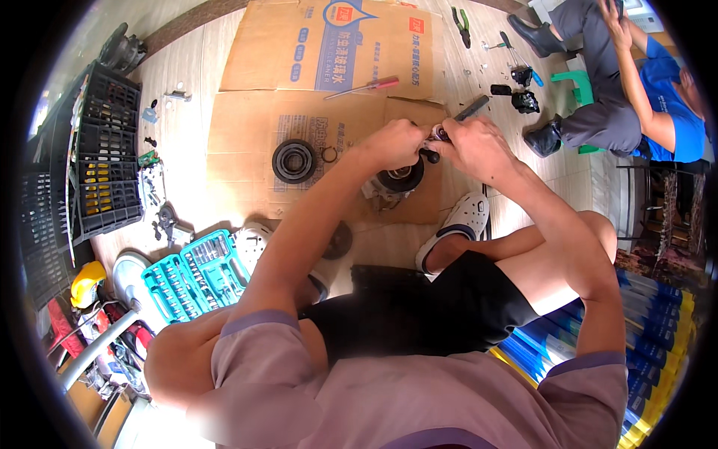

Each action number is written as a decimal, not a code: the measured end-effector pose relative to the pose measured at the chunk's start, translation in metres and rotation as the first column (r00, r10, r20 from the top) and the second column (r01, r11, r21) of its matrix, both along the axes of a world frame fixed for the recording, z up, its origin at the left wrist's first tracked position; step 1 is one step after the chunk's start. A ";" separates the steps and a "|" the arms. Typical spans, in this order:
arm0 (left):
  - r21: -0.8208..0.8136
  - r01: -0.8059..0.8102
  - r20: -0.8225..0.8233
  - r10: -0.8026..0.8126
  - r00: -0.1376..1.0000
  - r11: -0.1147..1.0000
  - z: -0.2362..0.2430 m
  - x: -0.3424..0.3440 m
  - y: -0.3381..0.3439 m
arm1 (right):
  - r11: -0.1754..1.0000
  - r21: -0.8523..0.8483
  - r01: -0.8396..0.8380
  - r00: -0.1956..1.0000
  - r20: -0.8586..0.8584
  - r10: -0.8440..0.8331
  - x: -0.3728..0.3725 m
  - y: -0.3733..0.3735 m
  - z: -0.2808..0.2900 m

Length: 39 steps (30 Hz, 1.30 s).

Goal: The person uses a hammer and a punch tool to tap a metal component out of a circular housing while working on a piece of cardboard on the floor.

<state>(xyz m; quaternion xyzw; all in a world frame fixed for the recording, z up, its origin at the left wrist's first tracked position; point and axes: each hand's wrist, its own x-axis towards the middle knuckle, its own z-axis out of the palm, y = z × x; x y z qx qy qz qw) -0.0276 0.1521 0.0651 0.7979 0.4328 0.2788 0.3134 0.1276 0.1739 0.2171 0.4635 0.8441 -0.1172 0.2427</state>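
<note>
A grey metal machine part with a black round pulley [396,182] stands on flattened brown cardboard [247,135] in front of me. My left hand [394,144] is closed over its top. Beside it my right hand [473,144] grips a black-handled tool [470,111] whose head meets the part between both hands. A black ring-shaped pulley [293,161] and a thin snap ring [329,155] lie on the cardboard to the left.
A red-handled screwdriver [366,87] lies farther back. A teal socket set case [196,273] sits open at lower left, black crates [105,157] stand at far left. Another person in blue [643,97] sits at upper right among pliers [461,24] and small parts.
</note>
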 end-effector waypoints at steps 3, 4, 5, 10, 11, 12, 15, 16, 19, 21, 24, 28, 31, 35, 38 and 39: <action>-0.035 0.027 -0.022 -0.028 0.999 0.999 0.002 0.001 0.002 | 0.885 0.319 -0.339 0.903 -0.153 0.401 0.025 0.008 -0.014; -0.015 0.036 -0.027 -0.036 0.999 0.999 0.002 0.003 0.003 | 0.773 0.462 -0.434 0.806 -0.185 0.562 0.034 0.013 -0.021; 0.004 0.041 -0.034 -0.041 0.999 0.999 0.001 0.003 0.003 | 0.739 0.504 -0.448 0.787 -0.169 0.593 0.033 0.013 -0.023; -0.045 0.031 -0.072 -0.035 0.997 0.998 0.005 0.002 0.002 | 0.877 0.330 -0.350 0.898 -0.148 0.414 0.024 0.011 -0.013; -0.034 0.032 -0.061 -0.034 0.998 0.999 0.004 0.001 0.002 | 0.932 0.237 -0.275 0.941 -0.130 0.311 0.017 0.009 -0.009; -0.023 0.033 -0.051 -0.034 0.998 0.999 0.003 0.000 0.002 | 0.971 0.145 -0.191 0.973 -0.101 0.206 0.008 0.007 -0.004; -0.045 0.002 -0.033 -0.003 0.999 0.999 0.005 0.002 0.000 | 0.993 0.072 -0.098 0.986 -0.129 0.106 0.007 0.005 -0.006; -0.035 0.008 -0.031 -0.009 0.999 0.999 0.006 0.002 0.001 | 0.992 0.080 -0.097 0.981 -0.163 0.109 0.009 0.005 -0.007; -0.027 0.013 -0.024 -0.013 1.000 1.000 0.004 0.001 -0.001 | 0.999 0.022 0.043 0.982 -0.185 -0.038 0.006 0.002 -0.009; -0.034 0.011 -0.017 -0.012 1.000 0.999 0.006 0.000 -0.001 | 0.997 0.002 0.073 0.975 -0.210 -0.071 0.006 0.001 -0.011; -0.046 0.021 -0.019 -0.022 1.000 0.999 0.007 -0.001 -0.001 | 0.991 0.110 -0.072 0.986 -0.141 0.087 0.010 -0.001 -0.014; 0.003 0.040 -0.037 -0.039 0.999 0.999 0.002 0.001 0.001 | 0.740 0.520 -0.426 0.795 -0.175 0.581 0.031 0.009 -0.027; 0.036 0.040 -0.038 -0.039 0.999 0.999 -0.004 0.002 0.002 | 0.623 0.593 -0.510 0.725 -0.093 0.682 0.028 0.013 -0.024; -0.012 0.008 -0.021 -0.008 1.000 1.000 -0.001 0.001 0.001 | 0.923 0.268 -0.278 0.944 -0.100 0.313 0.018 0.007 -0.015; -0.012 0.006 -0.009 -0.006 1.000 1.000 0.001 0.002 -0.001 | 0.998 0.020 0.060 0.987 -0.149 -0.056 0.006 0.000 -0.013; -0.011 0.007 -0.008 -0.007 1.000 1.000 0.004 0.002 -0.001 | 0.995 0.005 0.097 0.966 -0.242 -0.093 0.010 -0.002 -0.015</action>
